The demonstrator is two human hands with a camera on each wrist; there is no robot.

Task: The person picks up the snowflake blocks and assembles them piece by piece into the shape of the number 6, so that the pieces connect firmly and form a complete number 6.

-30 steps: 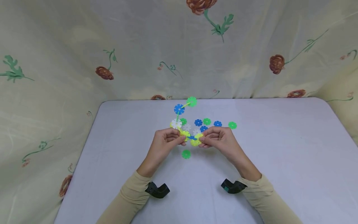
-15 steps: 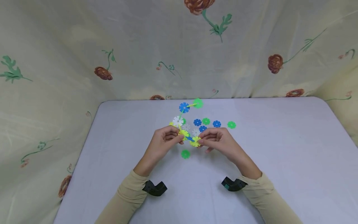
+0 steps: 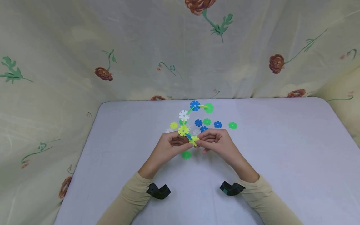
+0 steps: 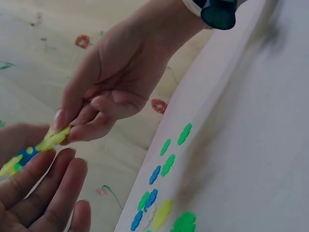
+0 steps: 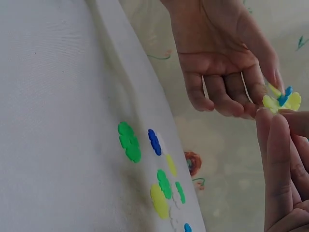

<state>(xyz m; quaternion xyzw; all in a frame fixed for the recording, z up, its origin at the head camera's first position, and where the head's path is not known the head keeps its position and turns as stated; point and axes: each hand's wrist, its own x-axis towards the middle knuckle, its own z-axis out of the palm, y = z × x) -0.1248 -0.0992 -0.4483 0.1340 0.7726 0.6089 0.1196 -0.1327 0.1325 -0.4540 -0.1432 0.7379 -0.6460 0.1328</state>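
While the chain (image 3: 183,130) already runs linked above the table (image 3: 281,162), I see the left hand (image 3: 168,147) and right hand (image 3: 220,142) both pinching its near yellow disc (image 3: 194,141); loose discs (image 3: 217,124) lie beyond, so I judge the linking unfinished.

Dim wrist views, soft shadows

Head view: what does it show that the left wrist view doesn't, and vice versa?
Head view only: the left sleeve and the black device at its cuff.

Left wrist view only: the palm of the right hand.

Both: the left hand and right hand gripping the chain of discs, loose discs, the table, the flowered curtain.
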